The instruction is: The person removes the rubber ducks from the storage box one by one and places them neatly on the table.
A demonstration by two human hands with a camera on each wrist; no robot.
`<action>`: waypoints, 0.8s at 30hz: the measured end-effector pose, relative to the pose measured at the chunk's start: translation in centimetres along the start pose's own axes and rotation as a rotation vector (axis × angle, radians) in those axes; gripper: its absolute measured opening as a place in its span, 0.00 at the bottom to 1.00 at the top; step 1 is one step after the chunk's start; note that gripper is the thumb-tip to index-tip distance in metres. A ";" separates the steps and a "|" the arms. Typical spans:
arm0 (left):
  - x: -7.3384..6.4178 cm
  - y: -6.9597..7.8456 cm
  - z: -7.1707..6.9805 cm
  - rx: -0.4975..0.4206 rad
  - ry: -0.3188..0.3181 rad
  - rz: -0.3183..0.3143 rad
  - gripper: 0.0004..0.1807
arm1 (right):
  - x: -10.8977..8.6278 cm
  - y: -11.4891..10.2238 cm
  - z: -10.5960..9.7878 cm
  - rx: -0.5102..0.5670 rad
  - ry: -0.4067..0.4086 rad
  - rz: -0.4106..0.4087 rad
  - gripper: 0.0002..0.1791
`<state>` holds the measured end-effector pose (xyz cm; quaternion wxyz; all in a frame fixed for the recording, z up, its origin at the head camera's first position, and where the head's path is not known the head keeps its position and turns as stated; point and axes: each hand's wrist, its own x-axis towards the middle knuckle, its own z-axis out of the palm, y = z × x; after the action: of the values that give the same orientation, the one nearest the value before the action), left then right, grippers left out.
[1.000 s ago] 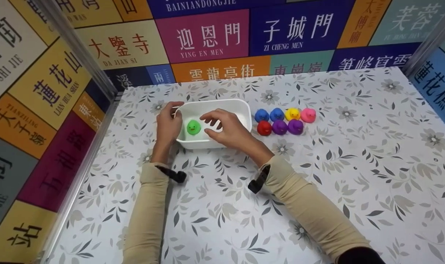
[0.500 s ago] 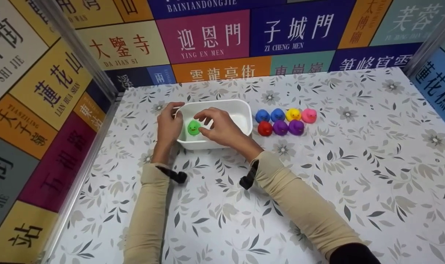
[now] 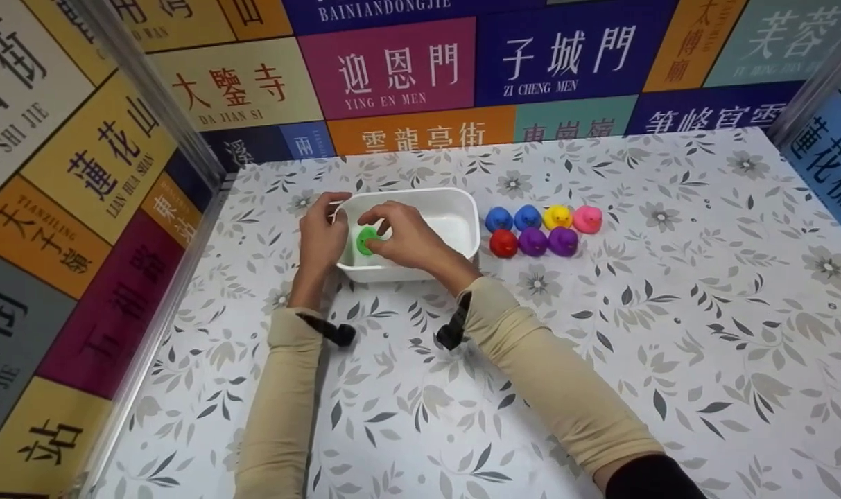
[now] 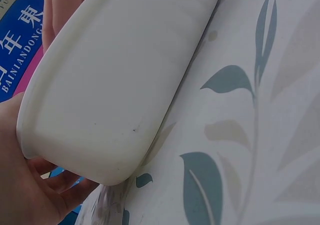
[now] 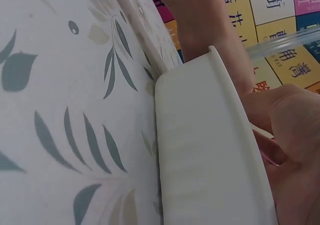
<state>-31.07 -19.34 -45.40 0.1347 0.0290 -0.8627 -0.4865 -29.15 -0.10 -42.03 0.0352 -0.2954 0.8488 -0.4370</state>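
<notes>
A white rectangular box stands on the table, with a green rubber duck inside at its left end. My left hand grips that end, thumb over the rim and fingers around the outside; the left wrist view shows this hand against the box wall. Reaching over the near side, my right hand has thumb and curled fingers about the green duck. In the right wrist view the box wall hides the duck and the fingertips of the right hand.
Right of the box sit two rows of rubber ducks: two blue, one yellow and one pink behind, one red and two purple in front. Sign-covered walls border the leaf-patterned table.
My right hand has moved left inside the box, from beside the green duck until its thumb overlaps it. The left hand keeps its hold on the box's end.
</notes>
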 end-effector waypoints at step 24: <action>-0.1 -0.1 -0.1 0.015 0.002 0.038 0.20 | 0.2 0.3 1.1 -0.147 -0.070 0.028 0.20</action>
<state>-30.95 -19.46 -45.48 0.1446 0.0141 -0.8666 -0.4774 -29.15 -0.86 -42.87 0.0491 -0.3006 0.8809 -0.3622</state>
